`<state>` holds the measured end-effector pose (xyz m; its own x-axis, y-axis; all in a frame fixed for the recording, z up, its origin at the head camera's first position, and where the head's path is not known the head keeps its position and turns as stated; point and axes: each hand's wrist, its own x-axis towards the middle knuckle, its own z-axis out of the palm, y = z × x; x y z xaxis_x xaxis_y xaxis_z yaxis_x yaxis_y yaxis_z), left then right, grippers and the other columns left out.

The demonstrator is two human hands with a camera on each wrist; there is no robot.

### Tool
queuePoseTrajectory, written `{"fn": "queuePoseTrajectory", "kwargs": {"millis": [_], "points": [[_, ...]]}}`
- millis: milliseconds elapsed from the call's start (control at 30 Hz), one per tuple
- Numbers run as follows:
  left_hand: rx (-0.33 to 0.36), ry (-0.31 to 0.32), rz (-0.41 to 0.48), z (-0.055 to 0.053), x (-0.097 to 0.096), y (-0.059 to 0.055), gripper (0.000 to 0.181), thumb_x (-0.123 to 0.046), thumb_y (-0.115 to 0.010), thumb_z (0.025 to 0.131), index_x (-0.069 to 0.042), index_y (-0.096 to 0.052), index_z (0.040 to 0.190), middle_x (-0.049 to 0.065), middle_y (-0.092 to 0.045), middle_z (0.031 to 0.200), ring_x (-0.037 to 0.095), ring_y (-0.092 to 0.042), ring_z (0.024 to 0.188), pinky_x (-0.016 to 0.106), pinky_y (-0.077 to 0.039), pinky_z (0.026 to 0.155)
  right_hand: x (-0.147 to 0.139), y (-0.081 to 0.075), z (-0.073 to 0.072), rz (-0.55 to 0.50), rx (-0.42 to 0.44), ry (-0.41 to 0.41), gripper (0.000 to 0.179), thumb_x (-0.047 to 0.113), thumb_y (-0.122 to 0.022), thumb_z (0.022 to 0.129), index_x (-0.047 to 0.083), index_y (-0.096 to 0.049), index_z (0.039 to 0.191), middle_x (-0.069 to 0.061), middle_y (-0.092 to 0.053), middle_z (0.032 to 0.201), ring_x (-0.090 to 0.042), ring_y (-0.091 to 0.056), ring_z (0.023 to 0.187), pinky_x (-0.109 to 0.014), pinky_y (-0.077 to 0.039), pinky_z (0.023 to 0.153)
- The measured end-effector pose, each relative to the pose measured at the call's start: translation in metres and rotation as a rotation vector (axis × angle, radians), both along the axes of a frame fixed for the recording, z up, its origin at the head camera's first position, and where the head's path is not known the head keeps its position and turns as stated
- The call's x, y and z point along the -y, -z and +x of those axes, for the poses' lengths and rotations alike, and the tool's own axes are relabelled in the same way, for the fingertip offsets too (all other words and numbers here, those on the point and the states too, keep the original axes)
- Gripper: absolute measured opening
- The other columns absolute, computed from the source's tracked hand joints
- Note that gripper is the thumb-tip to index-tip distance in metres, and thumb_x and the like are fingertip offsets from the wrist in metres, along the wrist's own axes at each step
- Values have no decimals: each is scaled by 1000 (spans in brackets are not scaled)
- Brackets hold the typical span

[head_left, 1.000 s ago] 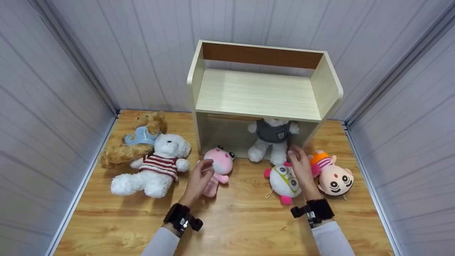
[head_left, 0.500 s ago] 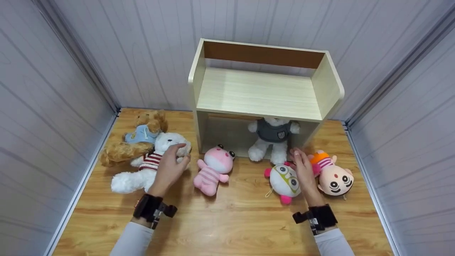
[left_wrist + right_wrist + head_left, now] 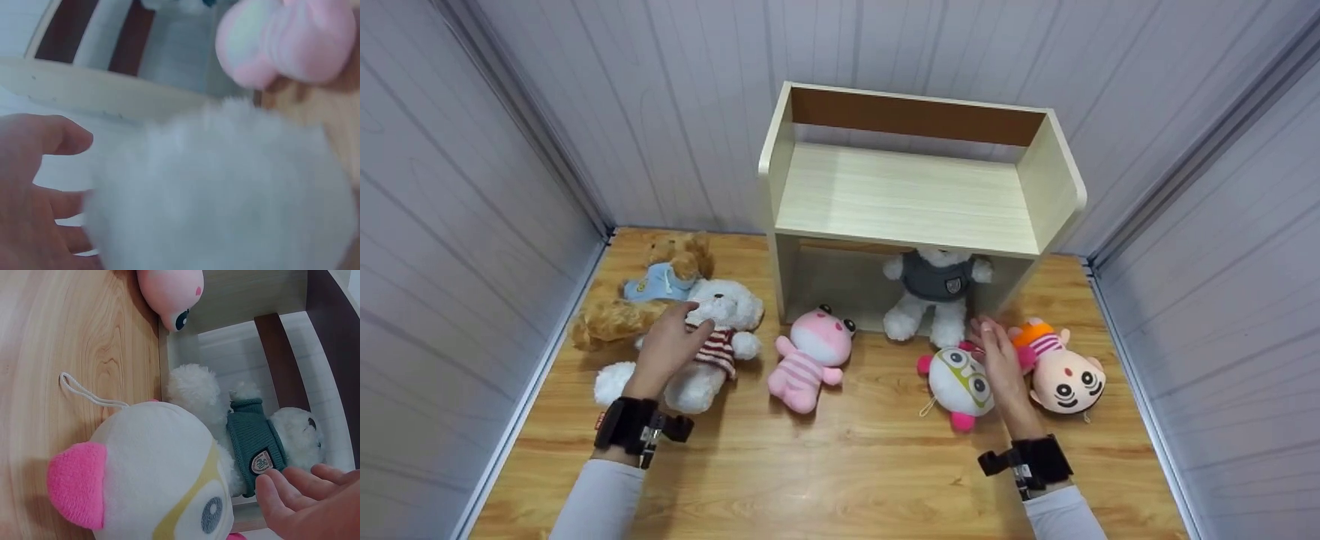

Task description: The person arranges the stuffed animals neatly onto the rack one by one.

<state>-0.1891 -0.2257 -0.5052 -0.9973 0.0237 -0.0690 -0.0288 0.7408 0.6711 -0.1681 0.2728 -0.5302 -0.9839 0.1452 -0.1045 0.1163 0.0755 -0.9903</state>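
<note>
Around eight o'clock, the left hand [image 3: 666, 349], thumb and fingers parted, is over the striped-jersey bear [image 3: 717, 352], perhaps spread to suit its plump body; around four, the right hand [image 3: 1000, 360], fingers loosely extended, lies beside the round-headed toy [image 3: 955, 384].

The light in the head view is bright and even, and seems to come from above. A soft shadow lies beside the white bear [image 3: 717, 352], the lower compartment [image 3: 840, 289] of the shelf [image 3: 907, 191] is darker, and a pale glare sits on the wooden table [image 3: 825, 487]. The left wrist view is dimmer and bluish — the bear's fur [image 3: 225, 191] is strongly blurred. The right wrist view is clearly sharper.
</note>
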Motion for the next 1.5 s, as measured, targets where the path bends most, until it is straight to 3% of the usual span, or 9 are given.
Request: {"fn": "queuePoseTrajectory", "kwargs": {"millis": [100,233,400,600,767,900,1067,1300,1500], "points": [[-2,-43,-78,0,11,8,61,-35,-52,97,8,-41,139,33,-44,135,47,-45,120,60,-36,97,-3,12,-3,4,-5,5,58,35,-33,106,-3,-27,149,-21,-37,149,-39,-39,133,-50,-33,107],[57,-75,-102,2,23,21,68,-34,-56,96,16,-35,138,41,-36,134,53,-37,123,61,-32,101,-3,13,-2,-14,-8,-2,57,35,-35,106,-2,-28,149,-20,-38,148,-40,-39,132,-51,-33,106],[117,-89,-127,5,33,36,82,-44,-64,90,24,-37,127,47,-37,126,58,-40,116,62,-37,94,-2,15,0,-39,-12,-23,56,33,-34,106,-4,-28,148,-23,-37,149,-42,-39,131,-53,-32,106],[242,-22,-125,8,45,50,91,-55,-63,87,25,-41,124,45,-46,122,56,-47,112,59,-43,90,-1,18,2,1,0,-46,59,37,-35,105,-2,-28,148,-25,-37,148,-41,-41,130,-54,-34,105],[348,31,-1,15,50,62,79,-58,-61,88,13,-54,122,36,-54,122,51,-51,112,55,-44,92,-1,21,4,18,5,-46,58,38,-36,105,-1,-31,148,-23,-38,147,-39,-41,131,-52,-37,104],[304,12,96,18,50,71,74,-54,-66,86,7,-54,127,32,-55,125,48,-51,115,54,-42,96,1,21,6,27,20,-37,59,40,-37,104,1,-32,148,-22,-38,148,-37,-42,130,-51,-38,102],[257,-69,159,24,50,77,83,-54,-71,82,8,-47,131,32,-53,126,46,-51,115,53,-42,96,4,22,8,9,-5,-18,57,38,-37,105,-2,-34,146,-22,-40,147,-40,-44,128,-54,-38,101],[160,-127,248,35,41,74,81,-53,-74,79,4,-47,129,22,-59,120,35,-57,107,44,-46,88,10,23,8,-19,-29,-27,55,35,-37,106,-4,-34,145,-25,-40,145,-43,-42,129,-55,-36,102],[69,-161,333,35,17,68,78,-49,-79,77,1,-49,128,18,-60,118,30,-59,103,39,-47,86,14,23,7,-30,-23,-45,54,33,-36,106,-4,-33,146,-22,-41,146,-40,-42,130,-54,-36,102]]}}
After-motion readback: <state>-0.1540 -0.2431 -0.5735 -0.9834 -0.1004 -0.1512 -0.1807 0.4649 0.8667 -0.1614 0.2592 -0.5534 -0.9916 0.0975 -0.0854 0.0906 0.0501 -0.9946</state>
